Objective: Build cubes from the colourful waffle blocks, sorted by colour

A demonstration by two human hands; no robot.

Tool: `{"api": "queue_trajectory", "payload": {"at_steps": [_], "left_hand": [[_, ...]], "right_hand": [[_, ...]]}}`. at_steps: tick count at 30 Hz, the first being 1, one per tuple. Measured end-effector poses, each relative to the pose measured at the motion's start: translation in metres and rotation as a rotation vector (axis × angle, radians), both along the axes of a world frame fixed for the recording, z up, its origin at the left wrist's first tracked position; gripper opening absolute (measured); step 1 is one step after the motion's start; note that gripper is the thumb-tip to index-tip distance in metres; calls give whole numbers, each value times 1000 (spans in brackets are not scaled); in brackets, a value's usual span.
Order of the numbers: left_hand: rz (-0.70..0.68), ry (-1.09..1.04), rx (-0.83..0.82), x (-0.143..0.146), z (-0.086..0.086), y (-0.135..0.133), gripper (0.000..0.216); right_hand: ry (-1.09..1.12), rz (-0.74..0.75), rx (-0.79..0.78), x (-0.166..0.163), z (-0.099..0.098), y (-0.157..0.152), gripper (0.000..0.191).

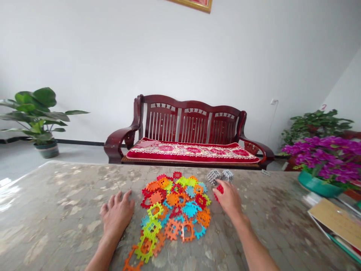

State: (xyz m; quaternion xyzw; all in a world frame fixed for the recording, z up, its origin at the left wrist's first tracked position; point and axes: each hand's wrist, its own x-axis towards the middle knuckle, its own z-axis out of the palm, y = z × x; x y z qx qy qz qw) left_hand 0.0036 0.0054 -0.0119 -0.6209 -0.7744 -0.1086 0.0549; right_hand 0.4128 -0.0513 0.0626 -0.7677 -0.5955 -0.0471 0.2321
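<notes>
A heap of interlocking plastic building pieces (172,199) in red, orange, lime green and blue lies on the table, many with notched edges and cut-out middles. Left of the heap, my left hand (117,210) rests palm down on the tabletop, fingers spread and holding nothing. My right hand (229,197), to the heap's right, grips a red plastic piece (219,192), partly covered by the fingers. Just beyond its fingertips sit two grey knobbly clusters (214,176), whose kind I cannot make out.
The table has a patterned cover (70,210). On the right stand a teal pot of purple flowers (324,182) and a stack of papers or books (338,222). Behind the table is a dark red wooden bench (191,124). A small grey piece (265,172) lies near the far edge.
</notes>
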Motion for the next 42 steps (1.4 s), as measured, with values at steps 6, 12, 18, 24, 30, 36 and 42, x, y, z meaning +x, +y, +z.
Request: {"api": "queue_trajectory", "payload": {"at_steps": [6,12,18,24,30,36,42], "left_hand": [[-2,3,9,1,2,-1,49],[3,-3,9,2,3,-2,48],[-1,-11,-1,1,4,-2,49],[0,-12,0,1,2,-1,49],[4,-7,4,1,0,0,49],[0,-1,2,1,2,-1,49],[-5,-9,7,1,2,-2,49]], "right_hand": [[209,352,-121,-49,-20,2,43],[77,274,-199,-68,-29,3,47],[1,218,-231,-68,-33,2,37],[248,194,-130,-48,-29,6,38],[567,300,-259,-30,-43,13,49],[551,250,-222,-30,-53,5,48],[323,270,-231,-45,-36,-18,66]]}}
